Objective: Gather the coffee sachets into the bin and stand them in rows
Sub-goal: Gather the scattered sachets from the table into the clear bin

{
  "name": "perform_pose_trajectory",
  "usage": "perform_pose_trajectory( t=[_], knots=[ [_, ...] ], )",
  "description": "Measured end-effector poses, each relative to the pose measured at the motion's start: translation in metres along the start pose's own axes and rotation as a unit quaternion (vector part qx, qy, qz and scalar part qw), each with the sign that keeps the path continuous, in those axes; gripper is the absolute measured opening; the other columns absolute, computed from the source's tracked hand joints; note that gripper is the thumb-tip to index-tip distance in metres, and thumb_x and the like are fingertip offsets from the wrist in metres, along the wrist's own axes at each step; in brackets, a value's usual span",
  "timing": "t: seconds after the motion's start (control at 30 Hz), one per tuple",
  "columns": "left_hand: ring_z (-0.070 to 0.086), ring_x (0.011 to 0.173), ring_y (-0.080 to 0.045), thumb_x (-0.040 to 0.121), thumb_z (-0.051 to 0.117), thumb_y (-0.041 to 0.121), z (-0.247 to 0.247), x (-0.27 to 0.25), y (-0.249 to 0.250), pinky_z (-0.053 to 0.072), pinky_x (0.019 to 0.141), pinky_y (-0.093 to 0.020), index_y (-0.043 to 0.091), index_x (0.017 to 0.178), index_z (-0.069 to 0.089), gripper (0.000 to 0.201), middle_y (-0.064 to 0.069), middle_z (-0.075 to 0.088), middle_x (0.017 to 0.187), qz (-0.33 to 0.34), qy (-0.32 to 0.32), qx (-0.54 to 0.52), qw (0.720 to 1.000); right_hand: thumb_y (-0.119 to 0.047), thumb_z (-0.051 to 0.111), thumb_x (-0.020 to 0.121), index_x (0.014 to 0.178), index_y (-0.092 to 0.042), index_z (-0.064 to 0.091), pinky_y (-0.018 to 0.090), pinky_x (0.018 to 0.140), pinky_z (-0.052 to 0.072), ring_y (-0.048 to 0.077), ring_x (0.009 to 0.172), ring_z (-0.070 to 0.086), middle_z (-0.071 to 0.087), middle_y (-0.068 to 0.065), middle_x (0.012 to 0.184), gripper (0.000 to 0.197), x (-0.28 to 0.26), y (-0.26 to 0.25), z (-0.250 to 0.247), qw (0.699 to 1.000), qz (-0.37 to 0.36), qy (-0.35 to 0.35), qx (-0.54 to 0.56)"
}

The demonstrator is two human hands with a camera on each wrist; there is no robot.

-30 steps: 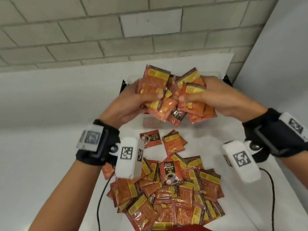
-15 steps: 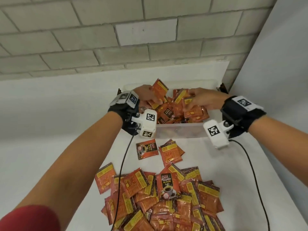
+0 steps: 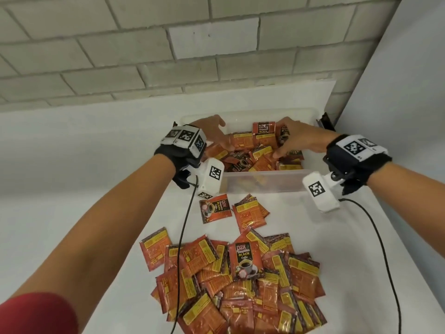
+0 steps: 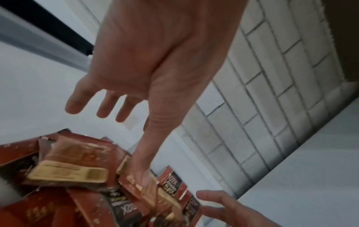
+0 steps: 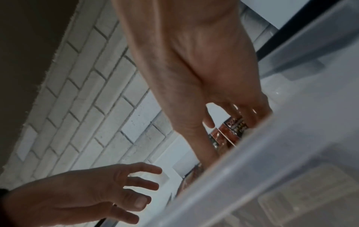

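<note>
A clear plastic bin (image 3: 265,180) stands at the back of the white table, holding a jumble of orange-red coffee sachets (image 3: 243,145); a few sachets stand upright at its far wall (image 3: 263,127). My left hand (image 3: 218,132) hovers over the bin's left side, fingers spread, holding nothing; its thumb (image 4: 143,179) touches one sachet. My right hand (image 3: 292,138) reaches into the right side, fingers resting on sachets (image 5: 233,130), partly hidden by the bin wall (image 5: 272,153). A large pile of sachets (image 3: 240,280) lies near me.
Two loose sachets (image 3: 215,208) (image 3: 250,213) lie between the pile and the bin. Black cables (image 3: 183,237) (image 3: 380,249) trail from the wrist cameras across the table. A brick wall (image 3: 192,56) is behind the bin and a white panel (image 3: 409,92) on the right.
A second ago both hands held a bundle of sachets above the bin. They lowered it in and let go; the hands are now apart and the bundle lies loose inside.
</note>
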State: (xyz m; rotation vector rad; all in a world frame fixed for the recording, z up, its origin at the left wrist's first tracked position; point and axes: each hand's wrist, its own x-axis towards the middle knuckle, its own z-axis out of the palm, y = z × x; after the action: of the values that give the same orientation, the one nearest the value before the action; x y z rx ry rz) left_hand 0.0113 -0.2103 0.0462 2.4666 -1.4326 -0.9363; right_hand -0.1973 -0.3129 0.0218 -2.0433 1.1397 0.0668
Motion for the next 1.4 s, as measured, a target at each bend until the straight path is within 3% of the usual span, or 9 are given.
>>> perform_pose_trajectory(
  t=[0.2, 0.37, 0.47, 0.6, 0.7, 0.97, 1.13, 1.23, 1.4],
  knots=[
    [0.063, 0.102, -0.019, 0.083, 0.073, 0.014, -0.007, -0.075, -0.008, 0.052, 0.088, -0.034, 0.018, 0.11, 0.062, 0.029, -0.003, 0.068, 0.107, 0.057, 0.052, -0.165, 0.983, -0.029, 0.075, 0.08, 0.095, -0.018, 0.058, 0.022, 0.063, 0.038, 0.012, 0.086, 0.053, 0.058, -0.002, 0.096, 0.025, -0.059, -0.019, -0.004, 0.988, -0.069, 0.134, -0.039],
    [0.061, 0.096, -0.011, 0.091, 0.063, 0.022, 0.024, -0.129, -0.03, 0.048, 0.08, -0.023, 0.022, 0.107, 0.062, 0.016, 0.007, 0.063, 0.106, 0.078, -0.057, -0.131, 0.987, -0.037, 0.069, 0.085, 0.076, -0.019, 0.067, 0.02, 0.061, 0.048, 0.014, 0.069, 0.062, 0.065, -0.008, 0.073, 0.021, -0.109, -0.026, 0.035, 0.987, -0.107, -0.019, -0.114],
    [0.058, 0.105, -0.014, 0.094, 0.06, 0.024, 0.055, -0.127, -0.047, 0.045, 0.086, -0.025, 0.022, 0.11, 0.063, 0.017, 0.011, 0.06, 0.111, 0.062, -0.082, -0.081, 0.991, -0.046, 0.066, 0.085, 0.089, -0.012, 0.07, 0.028, 0.071, 0.052, 0.019, 0.077, 0.066, 0.07, 0.003, 0.081, 0.035, -0.113, -0.017, 0.073, 0.979, -0.102, -0.044, -0.172],
    [0.041, 0.126, -0.025, 0.096, 0.055, 0.032, 0.095, -0.107, -0.063, 0.037, 0.105, -0.039, 0.023, 0.137, 0.044, 0.043, -0.002, 0.04, 0.131, 0.013, -0.029, 0.004, 1.0, -0.056, 0.057, 0.087, 0.12, -0.011, 0.056, 0.024, 0.05, 0.035, 0.011, 0.059, 0.047, 0.043, -0.007, 0.074, 0.056, -0.103, -0.005, 0.111, 0.967, -0.086, 0.003, -0.241],
    [0.031, 0.131, -0.03, 0.094, 0.058, 0.037, 0.118, -0.101, -0.063, 0.035, 0.108, -0.045, 0.018, 0.145, 0.031, 0.061, -0.009, 0.029, 0.14, -0.009, 0.014, 0.015, 1.0, -0.059, 0.056, 0.086, 0.146, -0.006, 0.026, 0.027, 0.063, 0.039, 0.022, 0.089, 0.058, 0.055, 0.005, 0.117, 0.086, -0.093, 0.003, 0.132, 0.964, -0.07, 0.03, -0.255],
    [0.032, 0.128, -0.029, 0.09, 0.063, 0.038, 0.131, -0.101, -0.064, 0.036, 0.105, -0.043, 0.015, 0.142, 0.037, 0.062, -0.009, 0.039, 0.135, 0.001, 0.053, 0.089, 0.995, -0.039, 0.065, 0.088, 0.135, 0.001, 0.032, 0.034, 0.089, 0.043, 0.027, 0.115, 0.047, 0.045, 0.015, 0.129, 0.07, -0.086, 0.009, 0.136, 0.98, -0.071, 0.005, -0.187],
    [0.037, 0.117, -0.03, 0.091, 0.058, 0.047, 0.098, -0.115, -0.067, 0.037, 0.096, -0.04, 0.012, 0.121, 0.058, 0.046, -0.006, 0.04, 0.101, -0.037, 0.036, 0.087, 0.995, -0.011, 0.065, 0.089, 0.137, -0.015, 0.027, 0.021, 0.066, 0.05, 0.014, 0.084, 0.062, 0.063, 0.003, 0.102, 0.062, -0.086, 0.006, 0.12, 0.996, -0.079, -0.025, 0.034],
    [0.036, 0.117, -0.025, 0.09, 0.056, 0.051, 0.078, -0.14, -0.076, 0.036, 0.097, -0.04, 0.021, 0.108, 0.061, 0.035, -0.006, 0.046, 0.105, -0.032, -0.018, 0.048, 0.998, -0.013, 0.059, 0.093, 0.129, -0.009, 0.032, 0.026, 0.075, 0.052, 0.018, 0.098, 0.063, 0.062, 0.002, 0.105, 0.046, -0.097, 0.0, 0.106, 0.993, -0.1, -0.033, 0.05],
    [0.051, 0.109, -0.022, 0.077, 0.073, 0.05, 0.092, -0.17, -0.086, 0.043, 0.094, -0.04, 0.028, 0.101, 0.068, 0.033, -0.001, 0.058, 0.108, -0.01, -0.158, 0.024, 0.987, -0.014, 0.061, 0.092, 0.122, -0.015, 0.039, 0.023, 0.072, 0.056, 0.005, 0.081, 0.068, 0.066, -0.006, 0.091, 0.037, -0.127, -0.004, 0.105, 0.962, -0.14, -0.228, 0.061]
  ],
)
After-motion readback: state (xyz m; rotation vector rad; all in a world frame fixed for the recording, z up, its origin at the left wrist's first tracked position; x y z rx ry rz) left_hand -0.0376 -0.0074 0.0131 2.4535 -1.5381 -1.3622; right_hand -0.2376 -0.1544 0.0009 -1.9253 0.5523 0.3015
